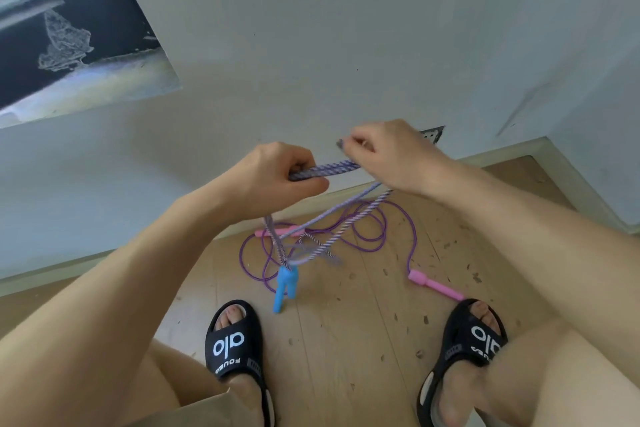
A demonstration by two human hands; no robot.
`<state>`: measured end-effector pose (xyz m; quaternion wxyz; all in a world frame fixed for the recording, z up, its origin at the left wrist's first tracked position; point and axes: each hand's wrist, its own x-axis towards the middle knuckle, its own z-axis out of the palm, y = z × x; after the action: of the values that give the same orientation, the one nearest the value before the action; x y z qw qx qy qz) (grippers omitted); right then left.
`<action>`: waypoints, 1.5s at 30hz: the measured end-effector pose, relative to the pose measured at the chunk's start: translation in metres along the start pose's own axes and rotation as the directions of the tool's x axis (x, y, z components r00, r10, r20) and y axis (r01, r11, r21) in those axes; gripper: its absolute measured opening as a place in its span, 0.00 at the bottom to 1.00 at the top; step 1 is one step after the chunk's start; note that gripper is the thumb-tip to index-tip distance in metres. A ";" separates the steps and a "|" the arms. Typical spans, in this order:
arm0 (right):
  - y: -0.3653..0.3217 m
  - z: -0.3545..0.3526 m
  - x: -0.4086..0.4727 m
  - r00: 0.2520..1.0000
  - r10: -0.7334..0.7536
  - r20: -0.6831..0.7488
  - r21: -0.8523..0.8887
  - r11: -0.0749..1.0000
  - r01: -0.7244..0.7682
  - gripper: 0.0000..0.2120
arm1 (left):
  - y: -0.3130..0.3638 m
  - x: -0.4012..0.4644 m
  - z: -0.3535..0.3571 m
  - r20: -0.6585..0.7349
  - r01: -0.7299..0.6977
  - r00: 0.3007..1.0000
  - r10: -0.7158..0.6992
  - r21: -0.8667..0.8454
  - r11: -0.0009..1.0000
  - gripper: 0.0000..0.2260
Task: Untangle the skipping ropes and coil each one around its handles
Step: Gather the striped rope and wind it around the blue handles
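My left hand grips a bundle of purple-and-white striped rope held level in front of me. My right hand pinches the same striped rope at the bundle's right end. Strands of it hang down to two blue handles that dangle together just above the floor. A second, thin purple rope lies in loose loops on the wooden floor behind them. One of its pink handles lies by my right foot, the other pink handle near the wall.
I stand on a wooden floor strewn with small debris, close to a white wall with a skirting board. My feet in black sandals flank the ropes. A wall socket sits behind my right hand.
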<state>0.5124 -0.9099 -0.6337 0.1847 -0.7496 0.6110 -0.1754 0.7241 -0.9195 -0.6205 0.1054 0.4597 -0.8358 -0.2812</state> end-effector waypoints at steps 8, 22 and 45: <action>-0.002 0.008 -0.004 0.930 0.243 0.275 0.407 0.847 -0.341 0.17 | 0.002 -0.002 0.002 -0.057 -0.012 0.998 0.011 -0.025 1.000 0.13; 0.036 -0.012 0.000 0.912 0.337 0.233 0.067 0.930 -0.360 0.10 | -0.008 0.001 -0.004 -0.035 0.061 0.998 -0.059 0.053 0.997 0.16; -0.025 0.013 -0.008 0.917 0.044 0.396 0.583 0.760 -0.288 0.19 | -0.002 0.003 0.015 -0.015 -0.110 0.994 0.111 0.043 0.993 0.11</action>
<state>0.5387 -0.8962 -0.6331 0.5481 -0.6048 0.5373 -0.2124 0.7174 -0.9172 -0.6345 0.1183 0.4174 -0.8646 -0.2534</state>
